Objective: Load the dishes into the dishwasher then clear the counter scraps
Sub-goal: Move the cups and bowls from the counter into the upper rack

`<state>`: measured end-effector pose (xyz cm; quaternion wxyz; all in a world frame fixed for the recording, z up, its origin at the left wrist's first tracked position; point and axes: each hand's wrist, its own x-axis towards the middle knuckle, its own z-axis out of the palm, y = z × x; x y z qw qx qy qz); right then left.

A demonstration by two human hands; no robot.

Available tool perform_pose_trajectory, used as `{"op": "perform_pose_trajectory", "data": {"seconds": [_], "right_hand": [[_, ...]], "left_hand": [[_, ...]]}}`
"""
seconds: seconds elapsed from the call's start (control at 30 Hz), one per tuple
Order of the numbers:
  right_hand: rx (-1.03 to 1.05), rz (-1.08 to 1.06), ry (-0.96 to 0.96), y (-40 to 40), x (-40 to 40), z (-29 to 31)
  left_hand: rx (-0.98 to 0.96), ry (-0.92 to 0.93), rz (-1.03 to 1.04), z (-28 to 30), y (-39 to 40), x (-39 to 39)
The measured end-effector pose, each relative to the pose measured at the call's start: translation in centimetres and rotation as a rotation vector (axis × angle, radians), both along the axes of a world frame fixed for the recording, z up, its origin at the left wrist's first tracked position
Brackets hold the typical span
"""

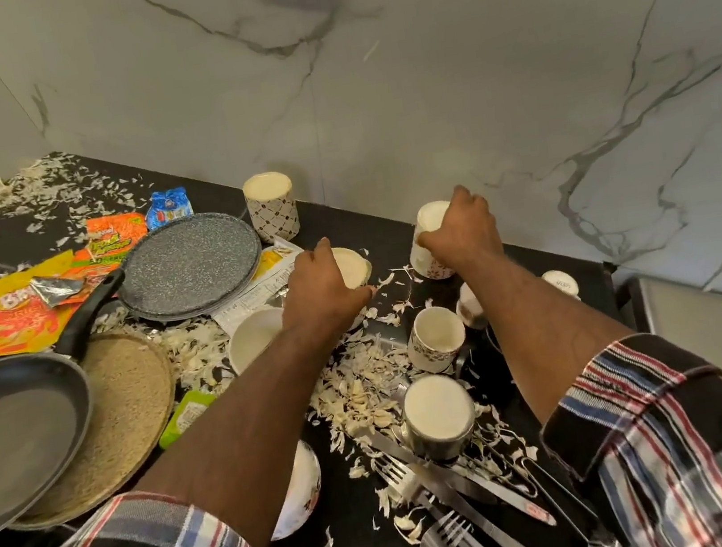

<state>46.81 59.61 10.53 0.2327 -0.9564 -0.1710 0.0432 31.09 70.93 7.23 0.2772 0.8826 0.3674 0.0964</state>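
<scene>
My left hand (323,289) curls over a white cup (354,266) in the middle of the black counter (342,224) and grips its rim. My right hand (460,230) grips a tilted white patterned cup (428,221) near the back wall. A third patterned cup (270,205) stands upright behind the grey speckled plate (189,264). A white bowl (253,336) sits beside my left wrist. More cups (435,338) and a steel-sided mug (439,416) stand between my arms. Garlic peel scraps (362,390) cover the counter.
A black frying pan (13,433) rests on a round woven mat (127,416) at the left. Snack wrappers (23,314) lie behind it. Forks and knives (455,507) lie at the front. Another bowl (303,492) shows under my left forearm. A marble wall stands behind.
</scene>
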Motion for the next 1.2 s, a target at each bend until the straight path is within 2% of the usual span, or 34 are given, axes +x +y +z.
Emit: {"op": "perform_pose_trajectory", "data": {"seconds": [0.3,0.53,0.8,1.2], "right_hand": [[-0.030,0.021,-0.021,0.7,0.2,-0.2],[0.124,0.093,-0.093,1.2,-3.3,2.9],[0.210,0.124,-0.165,-1.2,-10.1,6.6],[0.229,0.013,-0.229,-8.3,-24.0,6.9]], "left_hand": [[0.025,-0.068,-0.005,1.2,0.1,-0.7],[0.062,-0.098,-0.006,3.6,-0.3,-2.6],[0.105,-0.140,-0.067,6.3,-1.9,-7.5],[0.109,-0.169,-0.228,7.3,-7.0,-19.1]]}}
